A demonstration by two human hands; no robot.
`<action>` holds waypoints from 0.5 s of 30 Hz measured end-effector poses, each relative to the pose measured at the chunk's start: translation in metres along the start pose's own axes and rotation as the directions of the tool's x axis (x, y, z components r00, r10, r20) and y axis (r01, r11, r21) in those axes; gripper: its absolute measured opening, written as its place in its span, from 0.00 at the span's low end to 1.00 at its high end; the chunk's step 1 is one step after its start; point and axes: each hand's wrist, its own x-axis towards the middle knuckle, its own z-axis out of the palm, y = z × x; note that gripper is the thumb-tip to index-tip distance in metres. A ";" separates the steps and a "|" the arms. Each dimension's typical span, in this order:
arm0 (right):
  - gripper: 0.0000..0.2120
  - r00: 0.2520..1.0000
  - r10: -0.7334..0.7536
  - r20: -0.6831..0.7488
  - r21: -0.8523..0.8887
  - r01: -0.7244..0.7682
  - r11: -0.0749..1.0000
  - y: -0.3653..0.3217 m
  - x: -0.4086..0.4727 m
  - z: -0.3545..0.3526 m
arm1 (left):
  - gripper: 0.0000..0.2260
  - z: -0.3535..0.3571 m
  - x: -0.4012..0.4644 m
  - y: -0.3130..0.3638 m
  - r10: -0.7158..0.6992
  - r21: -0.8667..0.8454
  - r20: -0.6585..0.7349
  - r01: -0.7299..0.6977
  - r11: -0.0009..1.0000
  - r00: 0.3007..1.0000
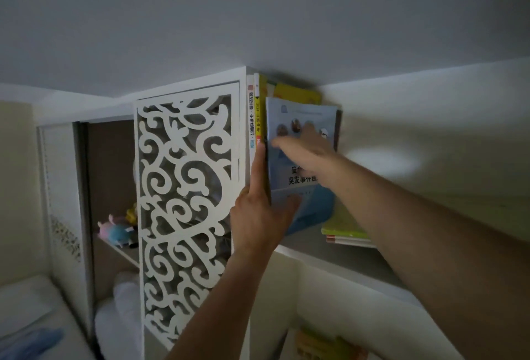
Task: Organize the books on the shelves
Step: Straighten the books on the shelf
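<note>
up on the top shelf point(338, 256) the blue book point(301, 119) stands upright, spine against the yellow one, right hand point(307, 153) flat on its cover with straight fingers, left hand point(258, 216) pinching its lower spine edge, nearer the row.

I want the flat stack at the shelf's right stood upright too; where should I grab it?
Grip the flat stack by its front edge, coming from the open front of the shelf. It lies flat with that edge overhanging slightly, free of the blue book.
</note>
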 end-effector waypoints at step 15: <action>0.49 0.950 0.166 0.263 -0.185 -0.120 0.975 0.033 -0.006 -0.012 | 0.54 0.012 -0.005 0.013 0.055 -0.253 0.002 -0.053 0.966 0.998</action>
